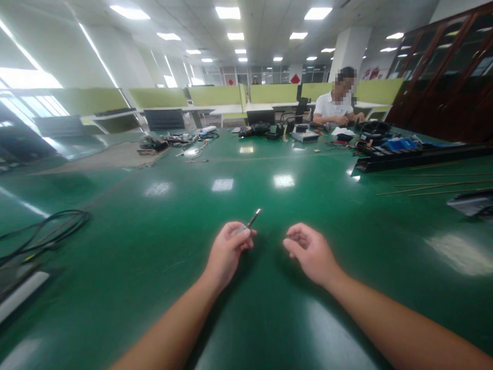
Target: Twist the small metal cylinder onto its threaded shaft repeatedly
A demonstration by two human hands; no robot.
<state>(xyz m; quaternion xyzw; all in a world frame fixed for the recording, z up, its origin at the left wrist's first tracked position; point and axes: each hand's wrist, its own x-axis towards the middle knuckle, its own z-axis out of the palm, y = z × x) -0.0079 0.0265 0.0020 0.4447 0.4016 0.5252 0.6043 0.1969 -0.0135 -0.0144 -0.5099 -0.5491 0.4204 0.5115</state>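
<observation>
Evidently, the left hand (228,253) pinches a slim metallic rod (254,218), tip towards one o'clock; it looks light, stiff and slippery, best gripped along its shaft. At three o'clock, the right hand (313,253) curls, contents impossible to tell.

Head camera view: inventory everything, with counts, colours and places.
slim rod: one, dark, bright at tip, near centre
table: one, green, foreground
cables: several, black, left edge
loose parts: many, mixed, far tabletop
long channel: one, black, right
thin sticks: several, brownish, right
person: one, white shirt, behind table
partitions: several, yellow-green, background
chairs: several, dark, background
cabinetry: one bank, brown, far right
ceiling lights: many, white, overhead
left hand: one, bare, gripping slim rod
right hand: one, bare, curled, right of centre
</observation>
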